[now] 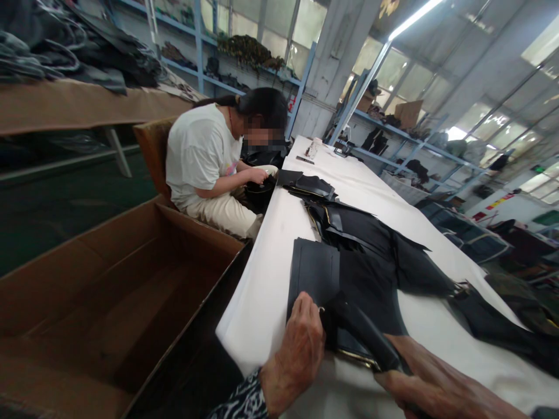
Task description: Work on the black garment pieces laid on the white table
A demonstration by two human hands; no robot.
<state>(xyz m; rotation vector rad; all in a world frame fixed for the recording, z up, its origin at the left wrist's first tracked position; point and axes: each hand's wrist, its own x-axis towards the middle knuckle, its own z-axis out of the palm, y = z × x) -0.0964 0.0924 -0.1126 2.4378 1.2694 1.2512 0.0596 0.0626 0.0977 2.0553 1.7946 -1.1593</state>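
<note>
The left hand (pixel 299 349), at the lower centre of the frame, is laid knuckles-up on a flat rectangular piece of black fabric (pixel 313 272), its fingers curled down and pinching the near edge of that piece where a gold-toned zipper (pixel 354 356) runs. The right hand (pixel 430 387), in the lower right corner, is closed around a dark cylindrical tool handle (pixel 367 333), which is angled up and left toward the left hand. Both hands are set on a long white-covered worktable (pixel 266 285) that stretches toward the upper centre of the frame. Beyond the gripped piece, a spread of further black fabric pieces with gold zippers (pixel 353 230) is laid along the table. At the left of the frame an open brown cardboard box (pixel 113 279) is placed against the table's edge. In the upper left centre, a co-worker in a white T-shirt (pixel 198 154) is seated at the table, one hand (pixel 257 174) resting on dark material there.
</note>
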